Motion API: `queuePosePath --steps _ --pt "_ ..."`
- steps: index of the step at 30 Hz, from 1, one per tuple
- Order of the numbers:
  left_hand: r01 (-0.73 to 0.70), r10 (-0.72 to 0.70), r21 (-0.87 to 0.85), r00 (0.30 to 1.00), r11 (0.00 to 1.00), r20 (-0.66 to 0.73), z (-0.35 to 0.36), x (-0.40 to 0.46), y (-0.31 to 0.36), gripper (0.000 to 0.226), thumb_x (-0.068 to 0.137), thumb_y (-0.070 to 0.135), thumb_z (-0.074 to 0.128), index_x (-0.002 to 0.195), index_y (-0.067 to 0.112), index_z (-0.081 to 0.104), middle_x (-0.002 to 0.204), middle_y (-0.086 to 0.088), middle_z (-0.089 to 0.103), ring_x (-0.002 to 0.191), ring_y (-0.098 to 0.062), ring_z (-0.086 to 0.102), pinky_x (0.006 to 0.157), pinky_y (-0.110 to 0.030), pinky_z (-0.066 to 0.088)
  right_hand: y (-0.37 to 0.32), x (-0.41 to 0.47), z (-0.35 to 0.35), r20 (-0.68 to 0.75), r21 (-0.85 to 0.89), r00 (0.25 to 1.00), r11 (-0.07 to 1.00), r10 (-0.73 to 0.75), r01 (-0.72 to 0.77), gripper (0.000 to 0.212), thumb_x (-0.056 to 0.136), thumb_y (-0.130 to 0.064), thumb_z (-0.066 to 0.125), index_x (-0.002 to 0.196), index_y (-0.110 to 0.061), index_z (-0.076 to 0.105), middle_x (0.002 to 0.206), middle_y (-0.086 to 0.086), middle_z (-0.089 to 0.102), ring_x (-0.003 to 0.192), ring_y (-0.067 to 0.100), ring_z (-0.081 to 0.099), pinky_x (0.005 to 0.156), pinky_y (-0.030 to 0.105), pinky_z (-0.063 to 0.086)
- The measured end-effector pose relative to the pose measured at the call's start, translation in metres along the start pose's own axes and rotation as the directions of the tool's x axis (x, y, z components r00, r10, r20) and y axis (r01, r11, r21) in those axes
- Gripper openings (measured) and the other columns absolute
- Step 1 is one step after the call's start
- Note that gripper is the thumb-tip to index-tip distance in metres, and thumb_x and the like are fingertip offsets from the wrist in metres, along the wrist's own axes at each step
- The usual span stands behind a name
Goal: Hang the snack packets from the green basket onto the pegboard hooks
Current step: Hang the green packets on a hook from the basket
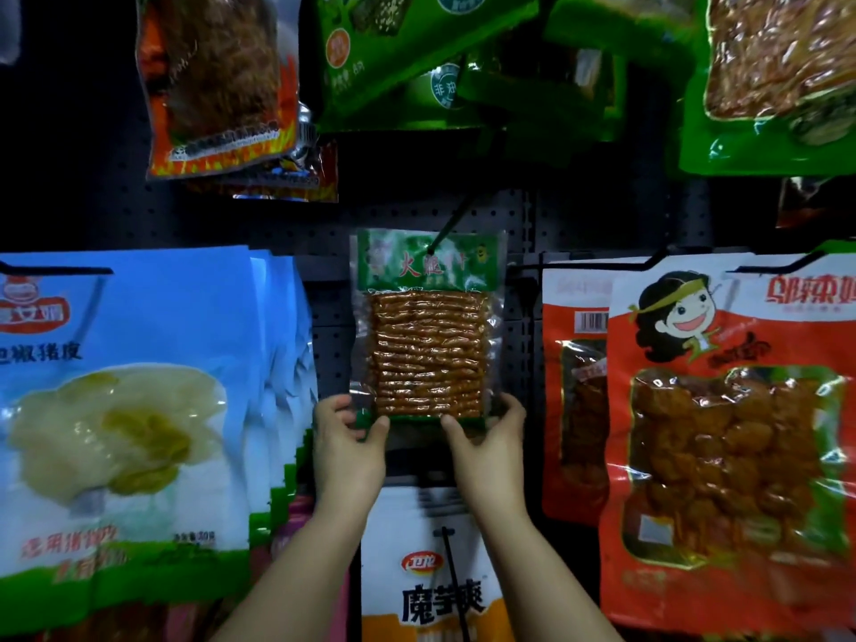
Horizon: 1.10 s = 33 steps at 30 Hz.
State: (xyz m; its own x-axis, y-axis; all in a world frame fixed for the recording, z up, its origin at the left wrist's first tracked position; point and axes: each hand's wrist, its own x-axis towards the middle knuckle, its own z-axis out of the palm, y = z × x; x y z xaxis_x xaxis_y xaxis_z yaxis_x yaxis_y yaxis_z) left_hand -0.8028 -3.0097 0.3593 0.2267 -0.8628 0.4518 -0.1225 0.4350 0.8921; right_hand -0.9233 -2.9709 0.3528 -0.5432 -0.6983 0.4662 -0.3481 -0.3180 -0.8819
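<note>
Both hands pinch the snack packet (427, 324) by its bottom corners, left hand (348, 444) and right hand (490, 444) equally near. It stands long-axis upright above the fingers (380, 426), its header meeting the hook (456, 220).

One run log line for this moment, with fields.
step: hanging | item: green-topped packet on hook | left hand: holds bottom corner | right hand: holds bottom corner

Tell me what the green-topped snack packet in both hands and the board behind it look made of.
Green-topped snack packet: glossy clear plastic film, showing glare and the sticks inside. Pegboard: probably dark painted metal, matte, with regular rows of holes.
</note>
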Motion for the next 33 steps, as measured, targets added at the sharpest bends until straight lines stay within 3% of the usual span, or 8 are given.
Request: queuePosePath --steps 3,6,8,13,17,25,28,33 --pt "0.117 -0.114 -0.033 0.990 0.993 0.082 -0.008 -0.021 -0.020 0.040 0.086 0.014 0.066 0.119 0.014 0.043 0.105 -0.003 0.056 0.089 -0.016 0.057 0.077 -0.033 0.049 0.009 -0.025 -0.017 0.105 0.048 0.987 0.991 0.118 -0.124 0.079 0.084 -0.024 0.070 0.143 -0.008 0.020 0.103 -0.001 0.055 0.099 0.019 0.060 0.071 0.013 0.046" --pt "0.233 -0.225 -0.027 0.960 0.972 0.167 -0.022 -0.052 -0.036 0.043 0.088 0.016 0.064 0.125 0.005 0.043 0.110 -0.016 0.057 0.096 -0.032 0.058 0.081 -0.041 0.047 0.017 -0.060 -0.038 0.123 -0.024 0.972 0.980 0.199 -0.198 0.078 0.087 -0.030 0.066 0.145 -0.007 0.020 0.096 0.003 0.050 0.102 0.027 0.059 0.080 0.028 0.043" --pt "0.277 -0.261 -0.033 0.933 0.960 0.247 -0.038 -0.077 -0.044 0.037 0.090 0.015 0.060 0.121 -0.002 0.047 0.109 -0.026 0.057 0.096 -0.037 0.059 0.078 -0.046 0.047 0.019 -0.094 -0.056 0.172 -0.068 0.959 0.974 0.227 -0.218 0.058 0.088 -0.031 0.064 0.137 -0.015 0.036 0.089 -0.001 0.053 0.090 0.020 0.060 0.077 0.029 0.044" --pt "0.265 -0.209 -0.074 0.879 0.961 0.428 -0.083 -0.159 -0.053 0.009 0.088 0.012 0.061 0.087 0.021 0.061 0.070 0.008 0.067 0.063 0.000 0.061 0.062 -0.021 0.044 0.033 -0.192 -0.104 0.114 -0.096 0.965 0.969 0.236 -0.226 0.007 0.088 -0.027 0.064 0.092 -0.033 0.061 0.083 -0.001 0.066 0.077 0.011 0.062 0.068 0.021 0.047" --pt "0.306 -0.250 -0.005 0.787 0.952 0.564 -0.096 -0.238 -0.075 0.017 0.088 0.003 0.059 0.081 0.018 0.059 0.068 0.000 0.059 0.059 -0.006 0.057 0.063 -0.025 0.043 0.065 -0.272 -0.146 -0.018 -0.128 0.935 0.926 0.355 -0.354 0.004 0.087 -0.025 0.064 0.090 -0.028 0.066 0.081 0.000 0.069 0.078 0.016 0.066 0.073 0.030 0.052" --pt "0.359 -0.388 0.234 0.453 0.904 0.803 -0.073 -0.401 -0.161 0.016 0.086 0.003 0.061 0.080 0.018 0.061 0.069 0.000 0.063 0.065 -0.009 0.059 0.056 -0.008 0.043 0.178 -0.432 -0.249 -0.244 -0.161 0.726 0.712 0.643 -0.684 0.015 0.087 -0.009 0.064 0.079 -0.021 0.066 0.066 -0.005 0.069 0.065 0.010 0.063 0.064 0.022 0.048" --pt "0.328 -0.428 0.320 0.344 0.889 0.836 -0.059 -0.462 -0.219 0.022 0.085 -0.001 0.061 0.082 0.020 0.059 0.075 -0.005 0.064 0.067 -0.007 0.059 0.067 -0.015 0.044 0.242 -0.485 -0.277 -0.286 -0.145 0.608 0.594 0.740 -0.791 0.019 0.086 -0.005 0.065 0.078 -0.022 0.064 0.070 0.002 0.066 0.069 0.021 0.061 0.068 0.033 0.049" --pt "0.320 -0.566 0.489 0.223 0.812 0.794 -0.021 -0.575 -0.350 0.028 0.084 -0.003 0.062 0.079 0.025 0.059 0.076 0.001 0.065 0.070 -0.010 0.060 0.073 -0.025 0.047 0.379 -0.560 -0.316 -0.250 -0.221 0.433 0.384 0.866 -0.896 0.020 0.087 -0.011 0.065 0.074 -0.026 0.061 0.062 -0.006 0.062 0.061 0.011 0.058 0.066 0.034 0.047"
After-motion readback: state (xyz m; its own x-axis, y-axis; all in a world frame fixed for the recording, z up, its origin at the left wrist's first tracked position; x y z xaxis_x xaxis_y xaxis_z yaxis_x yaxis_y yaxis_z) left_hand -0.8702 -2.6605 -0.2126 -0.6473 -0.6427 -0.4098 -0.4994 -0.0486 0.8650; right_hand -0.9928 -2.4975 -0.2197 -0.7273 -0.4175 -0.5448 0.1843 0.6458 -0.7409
